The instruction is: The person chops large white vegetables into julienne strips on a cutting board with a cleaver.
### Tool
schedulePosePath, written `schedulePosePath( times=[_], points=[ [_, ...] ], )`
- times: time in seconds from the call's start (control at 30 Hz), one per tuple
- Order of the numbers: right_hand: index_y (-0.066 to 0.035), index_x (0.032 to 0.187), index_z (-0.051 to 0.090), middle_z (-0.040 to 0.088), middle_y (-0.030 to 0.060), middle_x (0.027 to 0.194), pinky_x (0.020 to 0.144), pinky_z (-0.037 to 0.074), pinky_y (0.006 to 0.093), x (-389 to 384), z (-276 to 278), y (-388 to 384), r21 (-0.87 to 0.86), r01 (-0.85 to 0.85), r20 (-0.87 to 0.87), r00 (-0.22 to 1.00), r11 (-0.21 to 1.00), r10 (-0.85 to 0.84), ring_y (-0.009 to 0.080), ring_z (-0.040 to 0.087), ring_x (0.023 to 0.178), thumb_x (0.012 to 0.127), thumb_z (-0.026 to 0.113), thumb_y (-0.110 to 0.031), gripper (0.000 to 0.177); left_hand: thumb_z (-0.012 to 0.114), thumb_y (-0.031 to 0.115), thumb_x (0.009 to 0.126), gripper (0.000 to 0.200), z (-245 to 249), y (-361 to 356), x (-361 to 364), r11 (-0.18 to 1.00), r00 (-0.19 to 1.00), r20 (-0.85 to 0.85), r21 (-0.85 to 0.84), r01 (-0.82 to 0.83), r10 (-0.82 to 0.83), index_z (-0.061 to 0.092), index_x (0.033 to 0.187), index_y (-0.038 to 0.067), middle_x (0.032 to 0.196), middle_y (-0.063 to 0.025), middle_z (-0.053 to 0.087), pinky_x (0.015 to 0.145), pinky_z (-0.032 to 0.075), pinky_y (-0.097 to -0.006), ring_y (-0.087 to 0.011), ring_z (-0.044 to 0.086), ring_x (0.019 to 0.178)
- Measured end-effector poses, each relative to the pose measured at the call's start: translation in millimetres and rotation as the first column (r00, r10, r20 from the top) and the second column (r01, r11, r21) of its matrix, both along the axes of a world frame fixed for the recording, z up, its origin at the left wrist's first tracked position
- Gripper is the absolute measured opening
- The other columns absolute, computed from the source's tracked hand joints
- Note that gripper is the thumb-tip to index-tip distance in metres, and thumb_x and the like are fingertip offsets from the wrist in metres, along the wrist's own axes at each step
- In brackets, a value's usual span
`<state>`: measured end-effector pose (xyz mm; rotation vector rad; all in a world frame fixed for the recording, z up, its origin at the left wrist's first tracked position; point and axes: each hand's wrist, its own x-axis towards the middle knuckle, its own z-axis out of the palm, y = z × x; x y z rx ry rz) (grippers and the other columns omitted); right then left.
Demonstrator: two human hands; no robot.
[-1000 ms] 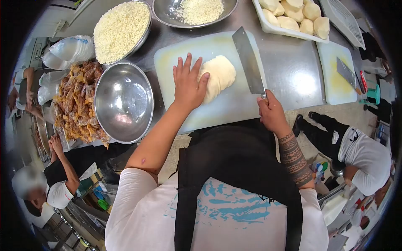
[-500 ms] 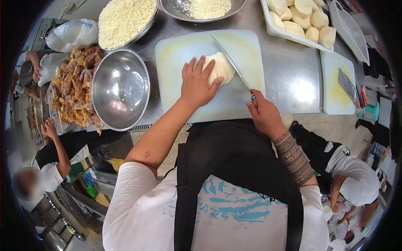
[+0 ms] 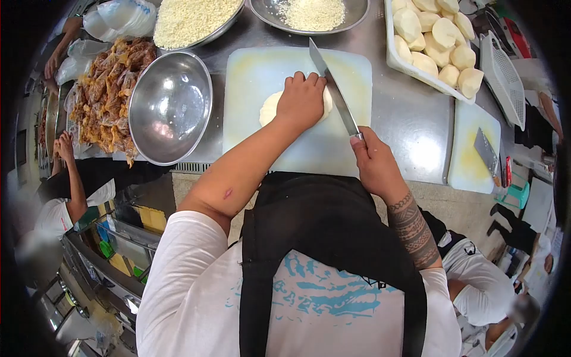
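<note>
My left hand (image 3: 302,102) presses down on a sliced, pale peeled root vegetable (image 3: 269,108), fingers curled at the top, and covers most of it. It lies on the white cutting board (image 3: 256,68), some of it showing left of the hand. In my right hand (image 3: 378,163) is the handle of a long kitchen knife (image 3: 336,92). The blade slants up and left, its edge close beside my left fingertips and the right side of the vegetable.
Left of the board stands a steel bowl (image 3: 169,107), beside a pile of bagged brown meat (image 3: 113,89). Behind are bowls of diced white pieces (image 3: 193,21) and finer bits (image 3: 312,13). To the right: a tray of peeled vegetables (image 3: 416,71) and a second board (image 3: 467,143) with a cleaver (image 3: 486,149).
My left hand has moved up and right over the vegetable, fingers now curled, and the vegetable shows further left. The knife stands a little steeper, still in my right hand. The view has shifted slightly.
</note>
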<state>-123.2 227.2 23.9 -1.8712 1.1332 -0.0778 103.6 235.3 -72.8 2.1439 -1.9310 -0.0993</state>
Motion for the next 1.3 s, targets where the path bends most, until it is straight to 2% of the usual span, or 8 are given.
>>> schedulePosePath(
  times=[0.17,0.23,0.63,0.77,0.83,1.07,1.13,1.3],
  points=[
    [0.0,0.125,0.058,0.069,0.0285,0.086,0.074,0.052,0.0548,11.2,-35.9,-12.8,-0.057,-0.023,0.03,0.999,0.998,0.025,0.0509,0.068,0.085,0.111,0.054,-0.027,0.031,0.055,0.014,0.093,0.032,2.6,-4.1,-0.2,1.0,1.0,0.013,0.012,-0.015,0.015,0.07,0.12,0.006,0.116,-0.0094,0.068,0.094,0.047,-0.046,-0.0322,0.06,0.108],
    [0.0,0.124,0.057,0.069,0.0292,0.086,0.074,0.052,0.0555,11.5,0.8,-8.8,0.011,0.0,0.009,1.0,1.0,0.0,0.0526,0.067,0.086,0.111,0.053,-0.027,0.03,0.057,0.014,0.094,0.03,1.0,-0.4,-0.2,1.0,1.0,0.004,-0.017,-0.009,0.009,0.071,0.119,0.006,0.115,-0.0096,0.069,0.094,0.047,-0.0458,-0.032,0.061,0.107],
    [0.0,0.119,0.057,0.068,0.0292,0.084,0.074,0.051,0.0576,28.8,-35.1,-5.4,-0.11,0.003,0.045,0.999,0.994,0.002,0.0527,0.067,0.085,0.111,0.053,-0.029,0.03,0.056,0.016,0.095,0.025,-5.4,-1.7,2.0,0.999,1.0,-0.005,-0.051,-0.014,0.014,0.07,0.114,0.005,0.109,-0.0101,0.07,0.092,0.046,-0.0444,-0.0297,0.061,0.105],
    [0.0,0.12,0.056,0.069,0.0286,0.084,0.074,0.052,0.0575,21.7,-11.1,-3.1,-0.016,-0.022,0.0,1.0,1.0,0.022,0.0523,0.067,0.085,0.111,0.052,-0.029,0.031,0.057,0.017,0.096,0.025,-3.5,-1.1,4.1,0.997,0.999,-0.038,-0.076,-0.013,0.01,0.07,0.113,0.005,0.11,-0.01,0.07,0.092,0.046,-0.0442,-0.0297,0.061,0.105],
    [0.001,0.121,0.055,0.069,0.0282,0.083,0.074,0.052,0.0583,23.3,-27.1,3.9,-0.152,-0.019,0.045,0.999,0.988,0.026,0.0518,0.067,0.085,0.111,0.052,-0.029,0.031,0.057,0.018,0.097,0.025,-3.5,-2.1,3.1,1.0,0.999,-0.035,-0.01,-0.021,0.02,0.07,0.114,0.005,0.109,-0.0101,0.07,0.093,0.046,-0.0439,-0.0295,0.061,0.106],
    [0.001,0.122,0.055,0.07,0.0307,0.088,0.076,0.051,0.0603,22.5,-12.7,0.8,-0.095,-0.002,0.072,0.997,0.995,0.009,0.0529,0.067,0.089,0.111,0.053,-0.027,0.03,0.063,0.018,0.094,0.02,-6.5,-3.7,2.6,0.994,0.993,-0.107,-0.098,-0.055,0.044,0.069,0.107,0.004,0.108,-0.0123,0.071,0.094,0.048,-0.0457,-0.0328,0.062,0.105],
    [0.001,0.122,0.055,0.07,0.0318,0.091,0.078,0.052,0.0604,32.6,-30.8,-8.1,-0.055,-0.052,-0.068,0.997,0.997,0.049,0.0535,0.067,0.091,0.111,0.052,-0.028,0.031,0.063,0.018,0.094,0.02,-4.2,-1.5,1.9,0.996,0.991,-0.125,-0.074,-0.052,0.042,0.069,0.106,0.004,0.108,-0.0128,0.071,0.095,0.048,-0.046,-0.0331,0.062,0.106],
    [0.0,0.122,0.055,0.07,0.0316,0.091,0.079,0.052,0.0611,26.4,-16.8,0.5,-0.078,-0.025,0.008,1.0,0.997,0.026,0.0536,0.067,0.091,0.111,0.052,-0.029,0.031,0.06,0.015,0.094,0.018,-8.5,-1.6,4.8,0.993,0.992,-0.12,-0.111,-0.046,0.032,0.067,0.106,0.003,0.107,-0.0131,0.071,0.094,0.047,-0.0463,-0.0336,0.062,0.105]
  ],
)
